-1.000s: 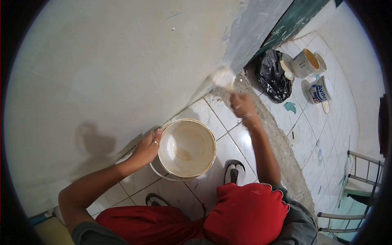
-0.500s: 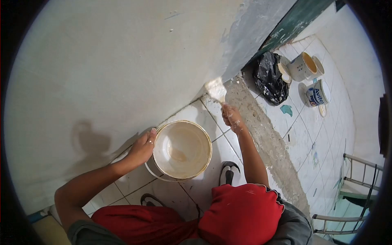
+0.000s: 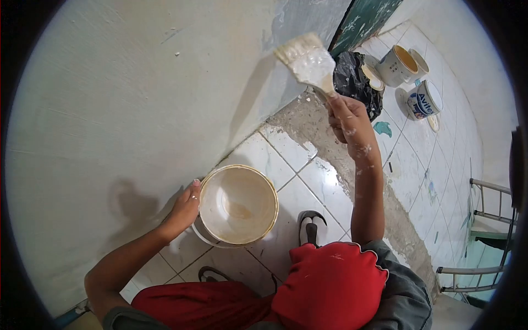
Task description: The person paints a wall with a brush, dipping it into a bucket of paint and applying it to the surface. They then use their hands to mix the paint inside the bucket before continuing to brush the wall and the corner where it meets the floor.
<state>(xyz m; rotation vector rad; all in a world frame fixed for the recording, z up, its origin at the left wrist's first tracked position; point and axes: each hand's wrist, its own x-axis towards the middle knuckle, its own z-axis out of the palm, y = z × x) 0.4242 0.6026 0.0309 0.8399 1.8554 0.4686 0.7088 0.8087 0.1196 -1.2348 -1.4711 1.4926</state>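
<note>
My left hand [image 3: 185, 209] grips the left rim of a paint bucket [image 3: 242, 206], thumb over the edge. Inside the bucket, a whitish coating and a tan patch at the bottom show. My right hand [image 3: 352, 124] is closed around the handle of a wide paintbrush [image 3: 311, 61], raised with its bristles pointing up and left. White paint coats the bristles and ferrule area, and specks of it dot my right hand and forearm. Left of the brush rises the pale wall [image 3: 137, 93], with the brush's shadow on it.
A black plastic bag [image 3: 357, 82] lies by the green door frame [image 3: 367, 21]. Beyond it stand an opened paint bucket [image 3: 397, 66] and an Avitex bucket [image 3: 424, 101]. A rough cement strip [image 3: 308, 124] crosses the white tiles. Metal ladder-like rails [image 3: 467, 270] are at the lower right.
My right hand has lifted the paintbrush up from low by the wall's base, closer to the camera. My left hand and the bucket have shifted slightly left in view.
</note>
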